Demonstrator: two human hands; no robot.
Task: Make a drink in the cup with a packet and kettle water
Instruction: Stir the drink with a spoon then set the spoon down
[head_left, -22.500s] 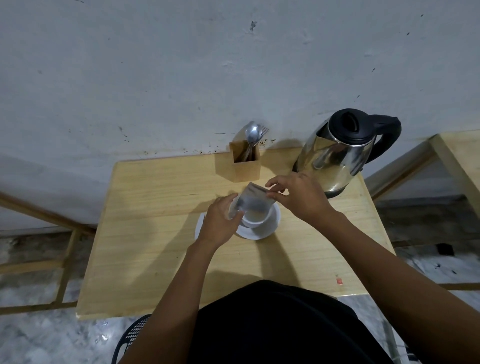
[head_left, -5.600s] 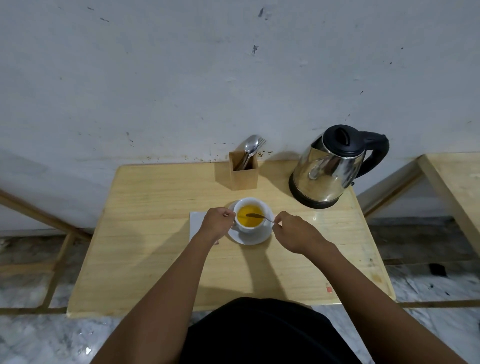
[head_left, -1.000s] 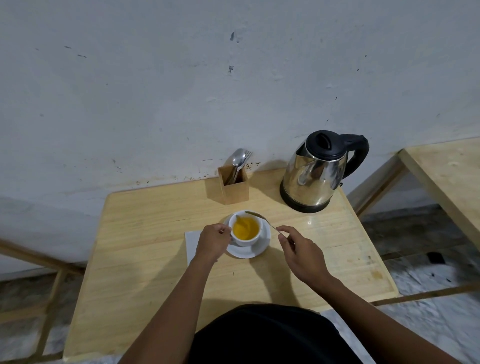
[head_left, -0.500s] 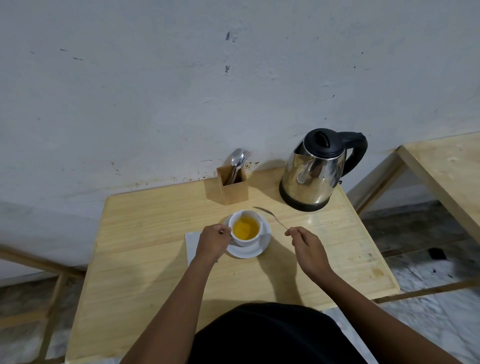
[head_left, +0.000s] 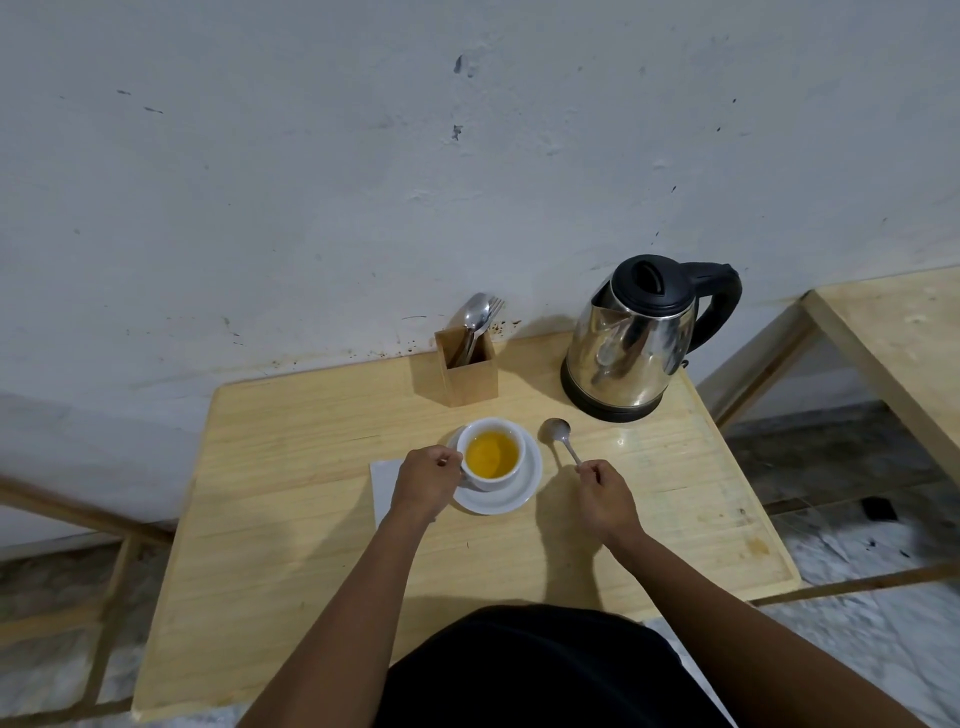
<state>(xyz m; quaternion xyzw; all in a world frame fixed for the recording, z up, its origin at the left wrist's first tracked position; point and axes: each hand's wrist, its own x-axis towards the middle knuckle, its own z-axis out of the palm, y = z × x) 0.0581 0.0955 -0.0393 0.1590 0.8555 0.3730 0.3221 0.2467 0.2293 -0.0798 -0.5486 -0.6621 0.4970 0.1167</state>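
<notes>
Left hand (head_left: 423, 480) grips the cup (head_left: 492, 453) (orange drink inside), right hand (head_left: 605, 491) pinches the spoon (head_left: 560, 437) handle, bowl near the bench (head_left: 291, 519).

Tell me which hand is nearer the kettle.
Right. The right hand holds the spoon below the kettle, on the table's kettle side. The left hand grips the cup, farther left.
</notes>
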